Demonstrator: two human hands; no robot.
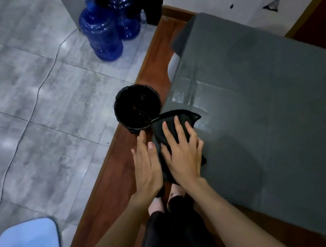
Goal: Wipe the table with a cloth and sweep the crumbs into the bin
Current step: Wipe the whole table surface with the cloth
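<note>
Bin (137,106) on floor, black-lined, just beside table corner, specks inside. My left hand (146,164) flat, fingers straight, holding nothing, at table edge below bin. My right hand (181,150) spread, pressing black cloth (173,121) on grey table (272,106) corner, beside bin rim.

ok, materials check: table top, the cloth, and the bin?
Table: grey, looks like moulded plastic; raised ribs and a soft sheen near the corner, matte elsewhere.
Cloth: black soft fabric; it drapes and folds over the table edge under the right hand. Weave not discernible.
Bin: round, lined with a black, crinkled bag, likely thin plastic film; the bin's own material is hidden.
</note>
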